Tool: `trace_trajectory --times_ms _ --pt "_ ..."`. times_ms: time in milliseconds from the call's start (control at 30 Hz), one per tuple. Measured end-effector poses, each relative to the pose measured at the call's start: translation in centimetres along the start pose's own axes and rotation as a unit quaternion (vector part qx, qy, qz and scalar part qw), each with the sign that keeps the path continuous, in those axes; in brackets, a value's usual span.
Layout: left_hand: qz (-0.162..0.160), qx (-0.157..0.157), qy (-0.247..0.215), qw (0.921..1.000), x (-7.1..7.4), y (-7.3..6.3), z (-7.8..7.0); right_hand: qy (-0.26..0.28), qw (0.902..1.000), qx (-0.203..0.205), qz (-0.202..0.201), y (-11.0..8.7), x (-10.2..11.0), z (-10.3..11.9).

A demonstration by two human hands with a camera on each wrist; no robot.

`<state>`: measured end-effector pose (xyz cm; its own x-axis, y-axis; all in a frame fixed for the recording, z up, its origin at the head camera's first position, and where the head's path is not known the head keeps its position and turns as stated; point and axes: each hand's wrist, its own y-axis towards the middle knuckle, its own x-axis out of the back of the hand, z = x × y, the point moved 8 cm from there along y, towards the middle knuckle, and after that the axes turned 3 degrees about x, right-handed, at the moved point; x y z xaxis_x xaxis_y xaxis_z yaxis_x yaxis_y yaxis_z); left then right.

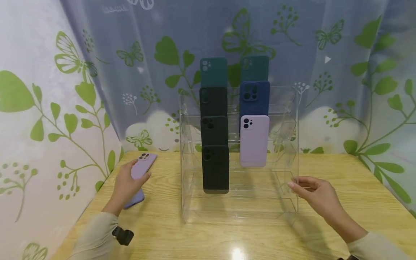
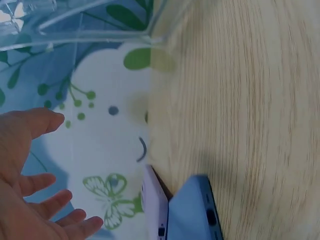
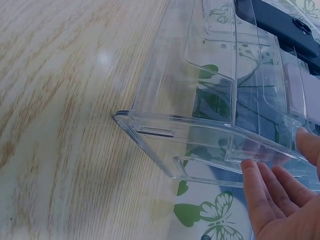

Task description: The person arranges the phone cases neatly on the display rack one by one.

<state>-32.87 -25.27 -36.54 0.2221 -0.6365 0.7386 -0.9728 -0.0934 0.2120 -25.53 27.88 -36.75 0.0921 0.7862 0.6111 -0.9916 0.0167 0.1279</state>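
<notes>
A clear acrylic display stand (image 1: 238, 213) stands on the table with phone cases in its tiers. In its left column a teal case (image 1: 217, 74) is at the top, with dark ones such as the black case (image 1: 216, 169) below. To the right, a blue case (image 1: 260, 104) sits behind a lavender case (image 1: 254, 144). My right hand (image 1: 320, 196) pinches the stand's right side panel (image 3: 200, 127) between thumb and fingers. Fingers spread, my left hand (image 2: 37, 185) hovers over another lavender case (image 2: 155, 205) and a periwinkle-blue case (image 2: 190, 210) on the table, which it partly hides in the head view.
The light wooden table (image 1: 159, 231) reaches back to a patterned curtain (image 1: 195, 21) with leaves and butterflies. Another printed cloth (image 1: 32, 151) hangs along the left side. A black wrist device (image 1: 123, 235) is strapped at the left sleeve.
</notes>
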Motion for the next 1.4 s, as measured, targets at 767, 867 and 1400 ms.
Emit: trace_trajectory --times_ms 767,867,1400 --pt "0.025 0.035 0.038 0.9984 -1.3 4.3 5.1 0.009 0.9999 0.002 -0.004 -0.1 0.2 0.1" --pt "0.026 0.045 0.048 0.9975 -1.9 4.6 6.2 0.014 0.9999 0.002 -0.005 -0.1 0.2 0.1" --pt "-0.036 0.042 0.121 0.9912 -3.1 3.7 9.2 0.018 0.9998 0.005 -0.011 -0.1 0.2 0.2"
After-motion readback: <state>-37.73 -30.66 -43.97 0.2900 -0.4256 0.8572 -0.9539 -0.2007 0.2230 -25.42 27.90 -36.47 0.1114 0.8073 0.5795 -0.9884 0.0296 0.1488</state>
